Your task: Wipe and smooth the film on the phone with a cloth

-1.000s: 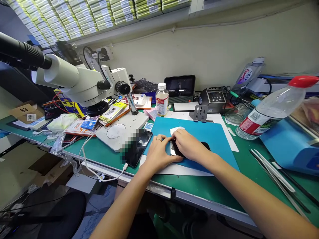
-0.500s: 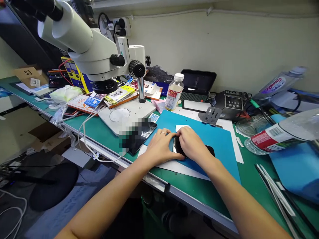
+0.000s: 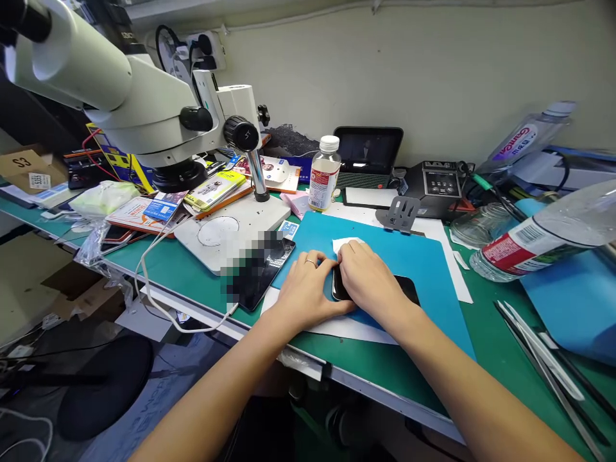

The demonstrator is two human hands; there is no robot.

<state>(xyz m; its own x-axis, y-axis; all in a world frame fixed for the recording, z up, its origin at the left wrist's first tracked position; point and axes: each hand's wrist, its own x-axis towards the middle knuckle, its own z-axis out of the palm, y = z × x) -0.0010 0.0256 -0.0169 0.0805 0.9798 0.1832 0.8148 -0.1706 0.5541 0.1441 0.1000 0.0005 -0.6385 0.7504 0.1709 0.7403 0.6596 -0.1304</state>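
Note:
A black smartphone [image 3: 409, 289] lies face up on the blue mat [image 3: 428, 263], its middle hidden under my right hand. My left hand [image 3: 307, 287], a ring on one finger, grips the phone's left end, with the thumb on the near edge and the index finger at the far edge. Across the phone reaches my right hand [image 3: 364, 274], its fingers curled together at the far left corner; whatever they pinch is hidden. Just behind those fingers is a crumpled white tissue [image 3: 342, 244]. Left of my left hand, a second dark phone [image 3: 262, 276] rests with a white cable at its lower end.
A white microscope [image 3: 158, 122] on its base [image 3: 250, 224] stands at left. Behind the mat are a bottle with a white cap [image 3: 323, 179], a metal stand [image 3: 400, 215] and a propped screen [image 3: 368, 151]. At right lie a large plastic bottle [image 3: 529, 247] and several tweezers [image 3: 543, 359].
The camera view has shifted, moving the bench items leftward in the picture. My right hand stays curled at the phone's corner, and my left hand keeps its hold on the phone.

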